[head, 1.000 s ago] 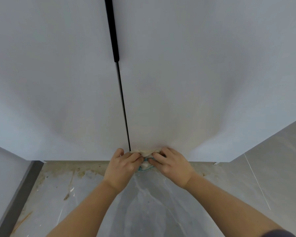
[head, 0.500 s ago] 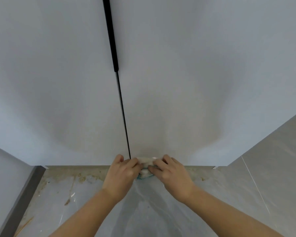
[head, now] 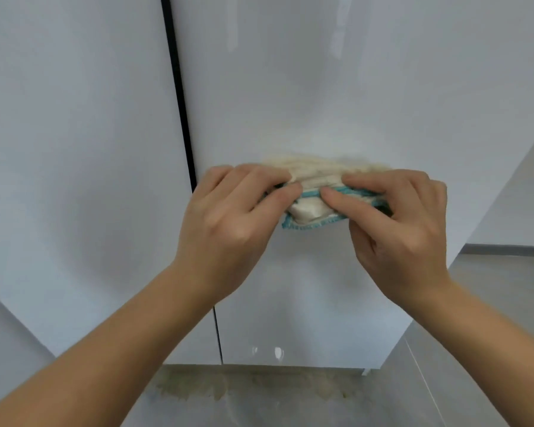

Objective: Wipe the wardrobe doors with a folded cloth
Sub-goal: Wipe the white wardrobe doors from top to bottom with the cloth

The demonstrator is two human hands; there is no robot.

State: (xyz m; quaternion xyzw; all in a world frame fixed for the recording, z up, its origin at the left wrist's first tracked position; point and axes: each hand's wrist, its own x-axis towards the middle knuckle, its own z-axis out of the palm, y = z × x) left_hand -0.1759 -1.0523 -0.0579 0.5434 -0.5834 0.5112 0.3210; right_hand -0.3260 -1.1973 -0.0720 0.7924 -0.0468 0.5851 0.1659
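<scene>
A folded cream cloth (head: 313,192) with a teal stitched edge lies against the right wardrobe door (head: 336,87), a glossy pale grey panel. My left hand (head: 228,220) grips the cloth's left end with curled fingers. Its right end is held by my right hand (head: 398,223), fingers on top and thumb toward the middle. A dark vertical gap (head: 179,118) separates this door from the left wardrobe door (head: 74,134). The cloth's far side is blurred against the door.
Below the doors runs a grey tiled floor (head: 290,402) with a band of brownish dirt (head: 247,386) along the wardrobe's base. To the right, a light wall and a grey skirting (head: 506,251) border an open floor area.
Both hands have carried the cloth up from the bottom edge of the right door to its middle height. The view has risen with them and sits closer to the doors.
</scene>
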